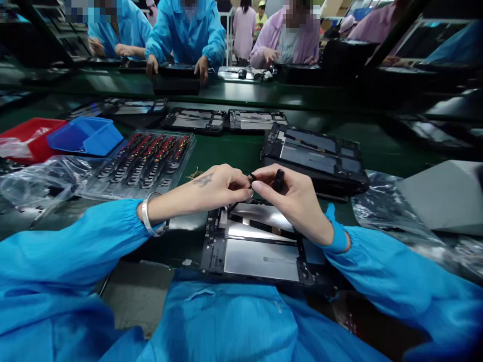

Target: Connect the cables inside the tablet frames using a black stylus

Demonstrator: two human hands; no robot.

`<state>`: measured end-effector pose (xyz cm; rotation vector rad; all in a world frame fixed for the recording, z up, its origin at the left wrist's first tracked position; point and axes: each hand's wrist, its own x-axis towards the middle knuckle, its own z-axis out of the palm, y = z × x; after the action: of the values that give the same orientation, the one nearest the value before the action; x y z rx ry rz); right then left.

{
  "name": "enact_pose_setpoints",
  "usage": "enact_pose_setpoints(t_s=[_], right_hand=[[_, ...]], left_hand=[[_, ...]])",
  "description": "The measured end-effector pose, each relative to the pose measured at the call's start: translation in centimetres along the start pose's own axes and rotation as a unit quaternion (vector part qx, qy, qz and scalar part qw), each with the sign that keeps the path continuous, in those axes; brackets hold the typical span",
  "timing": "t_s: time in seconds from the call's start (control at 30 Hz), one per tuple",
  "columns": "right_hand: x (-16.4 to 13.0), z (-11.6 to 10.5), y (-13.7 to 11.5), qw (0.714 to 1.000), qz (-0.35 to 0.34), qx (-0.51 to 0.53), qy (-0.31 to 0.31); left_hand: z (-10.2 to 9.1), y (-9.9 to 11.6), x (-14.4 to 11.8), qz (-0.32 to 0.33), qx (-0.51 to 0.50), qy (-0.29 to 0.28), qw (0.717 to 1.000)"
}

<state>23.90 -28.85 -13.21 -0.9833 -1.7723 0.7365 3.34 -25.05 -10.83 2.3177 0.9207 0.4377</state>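
My left hand (215,188) and my right hand (292,201) meet fingertip to fingertip over an opened tablet chassis (260,259) that lies at the table's near edge. Between the fingertips both hands pinch a small black part (252,178). My right hand also grips a short black tool (279,180) against its palm. A silver bracelet sits on my left wrist. Both arms wear blue sleeves. The chassis shows silver metal plates in a black frame; its far end is hidden under my hands.
A clear plastic tray of small red and black parts (143,157) lies left of my hands. A stack of tablet chassis (313,158) stands beyond my right hand. Blue bin (86,134) and red bin (28,131) far left. Grey box (441,196) right. People work across the table.
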Motion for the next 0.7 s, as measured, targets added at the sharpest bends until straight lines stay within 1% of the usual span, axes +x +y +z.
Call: enact_pose_setpoints(t_s=[0.1, 0.13, 0.17, 0.2, 0.23, 0.27, 0.3, 0.33, 0.37, 0.4, 0.43, 0.47, 0.7], right_hand=[[-0.1, 0.1, 0.0, 1.000, -0.011, -0.017, 0.013], [-0.1, 0.2, 0.0, 1.000, -0.005, -0.014, 0.020], [-0.1, 0.2, 0.0, 1.000, 0.005, -0.005, 0.026], [-0.1, 0.1, -0.1, 0.999, 0.016, 0.012, 0.031], [-0.1, 0.1, -0.3, 0.999, 0.026, 0.033, 0.032], [-0.1, 0.1, -0.4, 0.997, 0.033, 0.054, 0.032], [-0.1, 0.0, -0.6, 0.996, 0.035, 0.071, 0.031], [-0.2, 0.0, -0.8, 0.996, 0.034, 0.080, 0.030], [-0.2, 0.0, -1.0, 0.996, 0.029, 0.082, 0.030], [-0.4, 0.0, -1.2, 0.996, 0.022, 0.076, 0.033], [-0.5, 0.0, -1.3, 0.997, 0.013, 0.066, 0.037], [-0.6, 0.0, -1.5, 0.998, 0.004, 0.054, 0.041], [-1.0, 0.0, -1.6, 0.997, -0.054, -0.012, 0.058]], left_hand=[[-0.1, -0.1, -0.1, 0.046, 0.069, -0.015, 0.996], [-0.1, -0.1, -0.2, 0.067, 0.079, 0.001, 0.995], [-0.1, 0.1, -0.3, 0.091, 0.088, 0.035, 0.991], [0.0, 0.2, -0.5, 0.118, 0.106, 0.083, 0.984], [0.1, 0.5, -0.7, 0.149, 0.136, 0.139, 0.970], [0.3, 0.8, -0.8, 0.182, 0.180, 0.193, 0.947], [0.4, 1.1, -1.0, 0.213, 0.232, 0.237, 0.919], [0.6, 1.4, -1.1, 0.237, 0.287, 0.265, 0.889], [0.7, 1.6, -1.2, 0.253, 0.335, 0.280, 0.863], [0.9, 1.9, -1.2, 0.264, 0.371, 0.290, 0.842], [0.9, 2.1, -1.2, 0.267, 0.394, 0.296, 0.828], [1.0, 2.3, -1.3, 0.265, 0.408, 0.300, 0.820], [1.3, 2.8, -1.4, 0.260, 0.447, 0.303, 0.801]])
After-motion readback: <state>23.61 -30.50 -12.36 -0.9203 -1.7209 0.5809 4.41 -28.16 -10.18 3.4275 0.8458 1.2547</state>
